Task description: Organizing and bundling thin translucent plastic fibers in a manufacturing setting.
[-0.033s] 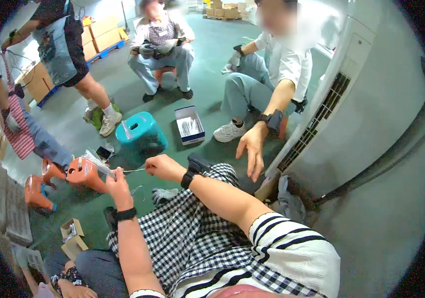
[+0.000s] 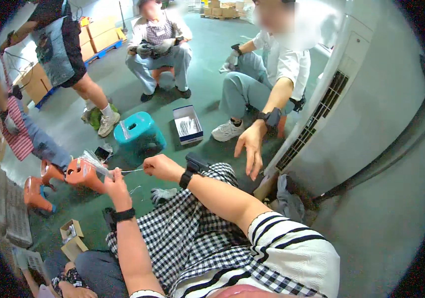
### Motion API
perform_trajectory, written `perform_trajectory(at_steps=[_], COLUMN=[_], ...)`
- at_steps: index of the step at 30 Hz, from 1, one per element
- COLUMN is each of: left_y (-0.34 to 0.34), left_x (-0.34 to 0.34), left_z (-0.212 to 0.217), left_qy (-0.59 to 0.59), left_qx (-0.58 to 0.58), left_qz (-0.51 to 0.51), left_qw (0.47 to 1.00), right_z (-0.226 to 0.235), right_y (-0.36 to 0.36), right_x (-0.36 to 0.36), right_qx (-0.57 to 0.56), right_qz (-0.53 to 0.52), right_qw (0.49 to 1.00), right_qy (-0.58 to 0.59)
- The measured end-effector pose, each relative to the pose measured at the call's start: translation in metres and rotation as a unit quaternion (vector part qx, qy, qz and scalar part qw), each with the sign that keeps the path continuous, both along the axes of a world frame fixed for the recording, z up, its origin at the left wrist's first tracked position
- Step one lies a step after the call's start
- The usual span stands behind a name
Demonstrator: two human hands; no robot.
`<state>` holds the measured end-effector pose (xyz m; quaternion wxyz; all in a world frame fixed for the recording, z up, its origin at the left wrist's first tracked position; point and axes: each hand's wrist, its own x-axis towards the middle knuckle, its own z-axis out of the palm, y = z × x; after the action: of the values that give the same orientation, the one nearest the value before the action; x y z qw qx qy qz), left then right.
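Left hand (image 2: 117, 190) upright, fingers pinching bundle (image 2: 95, 163) of thin, pale strips; right hand (image 2: 163, 168) knuckles-up, fingers pinching thin white strand (image 2: 134, 171), straight between hands.

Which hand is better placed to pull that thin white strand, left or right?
Probably the right hand: it pinches the thin white strand, while the left hand is occupied holding the pale bundle.

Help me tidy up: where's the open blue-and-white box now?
In the head view, the box is on the floor, left of and above centre, between the turquoise stool and a white shoe.
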<state>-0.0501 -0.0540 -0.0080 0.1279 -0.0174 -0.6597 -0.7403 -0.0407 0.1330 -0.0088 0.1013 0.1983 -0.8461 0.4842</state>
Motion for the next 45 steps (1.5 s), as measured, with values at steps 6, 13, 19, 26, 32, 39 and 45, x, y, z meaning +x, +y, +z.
perform_trajectory(at_steps=[6, 13, 19, 26, 32, 39, 45], left_y=[0.004, 0.009, -0.004, 0.007, 0.002, 0.009, 0.001], left_x=[0.006, 0.003, 0.01, -0.001, 0.007, 0.002, 0.006], left_z=[0.008, 0.006, 0.012, -0.002, -0.002, -0.004, 0.006], left_qy=[-0.011, 0.004, -0.016, -0.006, 0.013, -0.026, 0.034], left_qx=[0.013, 0.002, 0.001, -0.056, -0.058, -0.006, -0.186], left_qz=[0.003, -0.004, 0.005, 0.041, 0.041, 0.021, 0.007], left_qw=[1.0, 1.0, 1.0, 0.998, 0.997, 0.999, 0.982], right_z=[0.006, 0.003, 0.007, 0.009, -0.001, 0.001, 0.014], right_y=[0.001, 0.008, -0.003, 0.012, 0.006, 0.01, 0.001], right_x=[0.002, 0.0, -0.001, 0.001, 0.0, -0.006, -0.011], right_qx=[0.021, 0.0, 0.02, 0.039, -0.001, -0.239, -0.371], right_qz=[0.004, 0.003, 0.007, -0.024, -0.008, 0.025, 0.048], right_qw=[1.0, 1.0, 1.0, 0.998, 1.0, 0.956, 0.91], right_qy=[-0.02, -0.008, -0.006, 0.032, 0.021, -0.166, -0.18])
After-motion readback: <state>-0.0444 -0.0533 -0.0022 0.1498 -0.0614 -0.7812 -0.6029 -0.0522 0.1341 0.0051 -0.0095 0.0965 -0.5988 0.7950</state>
